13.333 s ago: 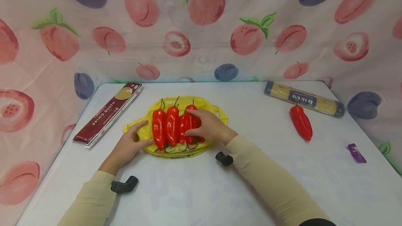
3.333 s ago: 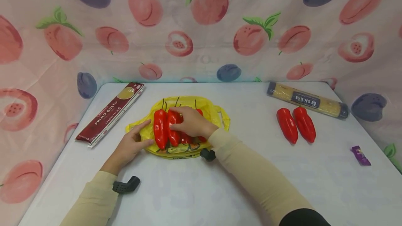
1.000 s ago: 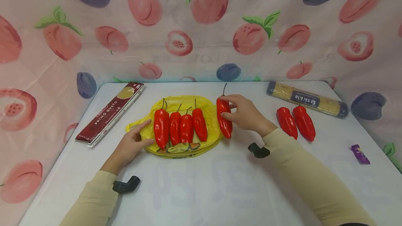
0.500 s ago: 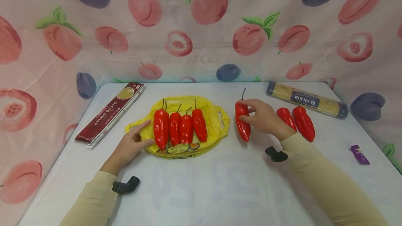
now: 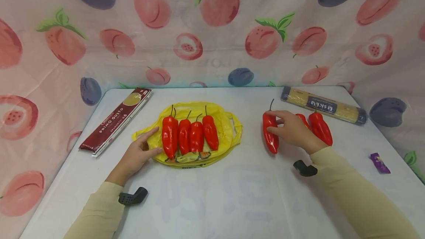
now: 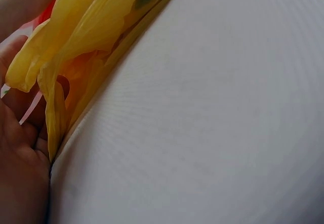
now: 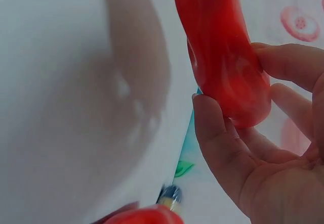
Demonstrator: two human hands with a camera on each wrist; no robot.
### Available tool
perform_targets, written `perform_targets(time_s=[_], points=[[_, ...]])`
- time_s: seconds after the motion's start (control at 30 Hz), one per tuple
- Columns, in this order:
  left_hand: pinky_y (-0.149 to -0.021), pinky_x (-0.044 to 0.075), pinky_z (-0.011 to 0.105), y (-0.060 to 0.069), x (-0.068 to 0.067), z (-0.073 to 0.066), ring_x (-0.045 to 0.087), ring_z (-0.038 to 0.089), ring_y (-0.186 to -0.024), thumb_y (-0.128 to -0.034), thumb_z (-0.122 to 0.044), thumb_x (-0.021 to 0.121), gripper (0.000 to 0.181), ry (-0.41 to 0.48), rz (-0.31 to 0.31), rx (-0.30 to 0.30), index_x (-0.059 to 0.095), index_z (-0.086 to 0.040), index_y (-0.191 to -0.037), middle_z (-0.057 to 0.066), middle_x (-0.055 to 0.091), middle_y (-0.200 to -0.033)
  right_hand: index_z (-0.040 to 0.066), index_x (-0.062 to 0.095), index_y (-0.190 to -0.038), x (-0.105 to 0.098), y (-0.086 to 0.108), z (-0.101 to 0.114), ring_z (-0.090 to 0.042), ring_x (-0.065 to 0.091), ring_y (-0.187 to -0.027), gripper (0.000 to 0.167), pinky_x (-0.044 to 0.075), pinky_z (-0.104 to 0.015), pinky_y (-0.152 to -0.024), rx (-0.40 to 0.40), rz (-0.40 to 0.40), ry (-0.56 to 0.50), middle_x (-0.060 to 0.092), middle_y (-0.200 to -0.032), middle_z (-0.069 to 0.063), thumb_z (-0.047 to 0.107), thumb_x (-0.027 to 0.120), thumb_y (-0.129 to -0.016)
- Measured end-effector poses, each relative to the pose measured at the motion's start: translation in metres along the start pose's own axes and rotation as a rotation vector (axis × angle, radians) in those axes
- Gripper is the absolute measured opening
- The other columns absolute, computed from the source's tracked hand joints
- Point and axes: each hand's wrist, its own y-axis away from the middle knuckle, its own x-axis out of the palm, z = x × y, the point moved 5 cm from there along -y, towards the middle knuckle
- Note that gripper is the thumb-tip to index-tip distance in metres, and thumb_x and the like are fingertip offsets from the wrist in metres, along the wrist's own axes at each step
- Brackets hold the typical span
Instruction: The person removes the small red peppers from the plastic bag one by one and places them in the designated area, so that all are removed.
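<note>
Held glossy pepper (image 5: 271,139) moved farther from the crinkled bag (image 5: 225,126).

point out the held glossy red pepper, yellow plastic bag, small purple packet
Held glossy red pepper (image 7: 221,52), right wrist view, body
Yellow plastic bag (image 5: 225,132), head view, bare right part
Small purple packet (image 5: 380,163), head view, printed middle

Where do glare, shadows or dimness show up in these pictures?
Head view: fairly even light, small white glints on the red peppers; left wrist view: dim, faint ripples across the table; right wrist view: a large, soft-edged shadow on the table, dull sheen on the held pepper.
</note>
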Motion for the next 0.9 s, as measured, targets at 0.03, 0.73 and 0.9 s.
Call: perform_targets(time_s=[0.03, 0.73, 0.9], points=[[-0.112, 0.029, 0.060, 0.000, 0.000, 0.000, 0.034, 0.037, -0.139, -0.0915, -0.030, 0.074, 0.077, 0.001, 0.000, 0.001, 0.034, -0.022, -0.158, 0.016, 0.030, -0.160, 0.008, 0.045, -0.150, -0.001, 0.001, -0.002, -0.045, 0.047, -0.126, 0.065, 0.059, -0.048, -0.080, 0.008, 0.003, -0.003, 0.048, -0.142, -0.022, 0.022, 0.072, -0.092], [-0.112, 0.030, 0.058, 0.000, 0.001, 0.001, 0.035, 0.037, -0.138, -0.0922, -0.027, 0.073, 0.076, 0.002, -0.002, 0.008, 0.035, -0.019, -0.157, 0.016, 0.031, -0.159, 0.006, 0.042, -0.151, -0.012, 0.010, -0.040, -0.050, 0.047, -0.125, 0.068, 0.054, -0.059, -0.086, 0.061, -0.005, 0.062, 0.052, -0.136, -0.028, 0.027, 0.071, -0.093], [-0.114, 0.026, 0.061, 0.000, 0.000, 0.000, 0.029, 0.038, -0.142, -0.0920, -0.028, 0.073, 0.077, -0.003, -0.001, 0.006, 0.035, -0.019, -0.157, 0.016, 0.029, -0.160, 0.006, 0.041, -0.152, -0.013, 0.012, -0.044, -0.050, 0.047, -0.125, 0.069, 0.055, -0.058, -0.086, 0.070, 0.000, 0.074, 0.051, -0.137, -0.028, 0.027, 0.071, -0.094]])
